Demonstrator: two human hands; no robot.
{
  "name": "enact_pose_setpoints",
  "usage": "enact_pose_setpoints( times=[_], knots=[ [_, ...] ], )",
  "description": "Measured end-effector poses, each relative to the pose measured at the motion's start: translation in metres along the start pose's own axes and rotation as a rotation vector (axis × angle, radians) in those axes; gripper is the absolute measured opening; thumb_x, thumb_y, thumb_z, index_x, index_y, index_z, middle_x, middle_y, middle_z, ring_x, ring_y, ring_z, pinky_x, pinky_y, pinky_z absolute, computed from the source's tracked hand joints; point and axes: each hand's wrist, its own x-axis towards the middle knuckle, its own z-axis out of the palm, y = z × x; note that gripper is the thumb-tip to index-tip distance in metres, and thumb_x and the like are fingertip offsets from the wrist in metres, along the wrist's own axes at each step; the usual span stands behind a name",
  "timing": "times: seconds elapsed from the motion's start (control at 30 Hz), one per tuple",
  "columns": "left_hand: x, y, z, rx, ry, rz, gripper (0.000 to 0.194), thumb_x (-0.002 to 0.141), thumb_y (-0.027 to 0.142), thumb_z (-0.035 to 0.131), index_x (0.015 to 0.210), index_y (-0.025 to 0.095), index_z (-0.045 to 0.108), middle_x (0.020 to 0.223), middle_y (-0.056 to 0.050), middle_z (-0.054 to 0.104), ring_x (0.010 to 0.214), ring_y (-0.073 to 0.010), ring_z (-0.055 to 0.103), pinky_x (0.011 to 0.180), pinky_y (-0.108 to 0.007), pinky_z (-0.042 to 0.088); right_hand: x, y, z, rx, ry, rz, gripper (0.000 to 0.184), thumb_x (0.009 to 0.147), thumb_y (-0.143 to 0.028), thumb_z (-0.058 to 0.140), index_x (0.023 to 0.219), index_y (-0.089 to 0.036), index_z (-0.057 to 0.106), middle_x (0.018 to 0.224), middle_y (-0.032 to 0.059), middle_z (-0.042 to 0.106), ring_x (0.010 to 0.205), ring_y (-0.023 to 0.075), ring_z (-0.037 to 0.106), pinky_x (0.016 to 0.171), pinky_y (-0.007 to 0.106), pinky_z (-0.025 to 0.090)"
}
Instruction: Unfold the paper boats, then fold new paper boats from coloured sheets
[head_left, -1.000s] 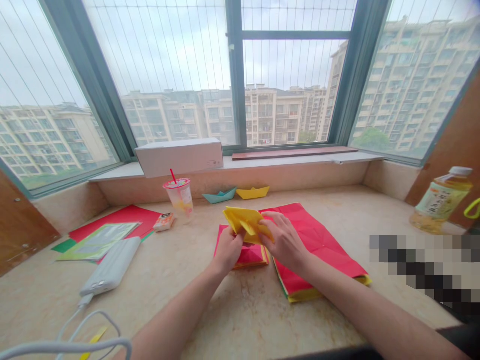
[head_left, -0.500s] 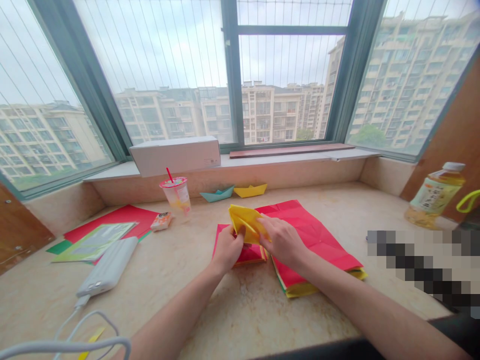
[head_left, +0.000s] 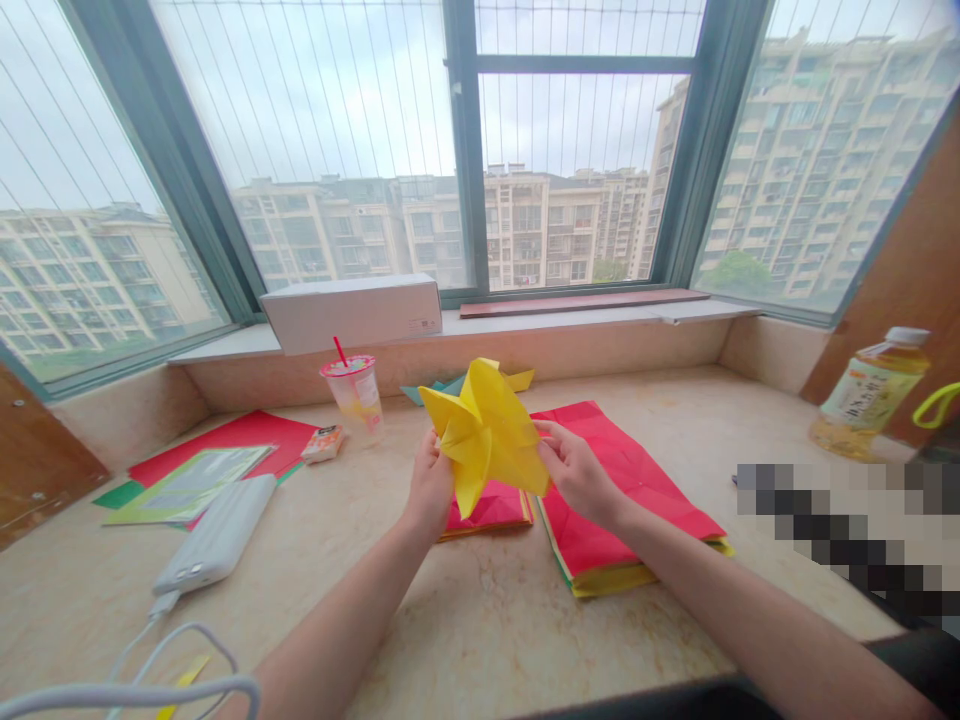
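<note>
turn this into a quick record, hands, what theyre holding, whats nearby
left hand: holds the folded yellow paper at its left side
right hand: holds the same paper at its right side
under the hands: small red paper stack, larger red paper stack
nearby: plastic cup with red straw, teal paper boat, white power bank
further off: bottle of yellow drink, white cardboard box
surface: stone window ledge

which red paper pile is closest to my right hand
The large red pile, yellow showing at its edge, just below the right hand; the smaller pile lies between the hands, the flat red sheet far left.
</note>
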Motion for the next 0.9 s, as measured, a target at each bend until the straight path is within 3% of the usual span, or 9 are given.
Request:
enact_pose_setpoints(
  times=[0.13,0.23,0.37,0.5,0.63,0.8,0.9],
  knots=[
    [-0.006,0.008,0.007,-0.033,0.008,-0.136,0.039,0.071,0.042,0.074,0.1,0.019,0.06,0.085,-0.004,0.072,0.07,-0.0199,0.069,0.06,-0.027,0.053,-0.001,0.008,0.003,0.034,-0.012,0.059,0.035,0.092,-0.035,0.052,0.122,-0.019,0.058,0.09,0.0049,0.072,0.071,0.0167,0.067,0.06,0.026,0.053],
    [-0.011,0.009,0.014,-0.038,-0.121,-0.27,0.035,0.073,0.046,0.069,0.095,0.019,0.063,0.079,-0.006,0.073,0.07,-0.0228,0.07,0.058,-0.03,0.054,-0.005,0.014,0.006,-0.01,-0.021,0.083,0.035,0.092,-0.037,0.051,0.121,-0.018,0.059,0.085,0.0037,0.07,0.06,0.0143,0.062,0.05,0.024,0.05],
    [-0.016,0.008,0.017,-0.04,-0.321,-0.401,0.044,0.073,0.059,0.064,0.088,0.018,0.069,0.074,-0.011,0.072,0.071,-0.029,0.071,0.058,-0.037,0.056,-0.012,0.017,0.012,-0.138,-0.024,0.025,0.035,0.093,-0.036,0.05,0.123,-0.021,0.061,0.094,0.0052,0.07,0.08,0.0186,0.067,0.064,0.028,0.054],
    [-0.021,0.008,0.013,-0.003,-0.382,-0.354,0.055,0.074,0.069,0.06,0.093,0.018,0.07,0.079,-0.012,0.073,0.077,-0.0297,0.072,0.064,-0.038,0.057,-0.014,0.015,0.019,-0.025,-0.143,-0.005,0.029,0.091,-0.04,0.054,0.111,-0.023,0.067,0.094,0.0051,0.071,0.086,0.0203,0.067,0.074,0.033,0.055],
    [-0.024,0.011,0.013,0.135,-0.398,-0.245,0.049,0.073,0.057,0.071,0.101,0.017,0.068,0.091,-0.012,0.074,0.087,-0.0289,0.071,0.074,-0.037,0.057,-0.014,0.022,0.024,0.197,-0.177,0.005,0.028,0.089,-0.048,0.057,0.096,-0.024,0.068,0.084,0.0041,0.071,0.074,0.0195,0.066,0.069,0.034,0.056],
    [-0.019,0.013,0.013,0.23,-0.346,-0.133,0.051,0.074,0.048,0.075,0.111,0.017,0.06,0.108,-0.013,0.07,0.093,-0.026,0.068,0.079,-0.034,0.054,-0.017,0.021,0.018,0.004,-0.156,-0.052,0.013,0.085,-0.032,0.065,0.082,-0.02,0.068,0.078,0.0021,0.07,0.069,0.0168,0.063,0.062,0.027,0.052],
    [-0.014,0.011,0.008,0.29,-0.242,-0.089,0.054,0.074,0.047,0.075,0.115,0.019,0.056,0.106,-0.011,0.07,0.089,-0.0239,0.068,0.074,-0.031,0.054,-0.016,0.012,0.012,-0.239,-0.057,-0.122,0.021,0.089,-0.026,0.057,0.104,-0.019,0.069,0.087,0.0039,0.072,0.075,0.0184,0.065,0.067,0.028,0.052]
  ],
)
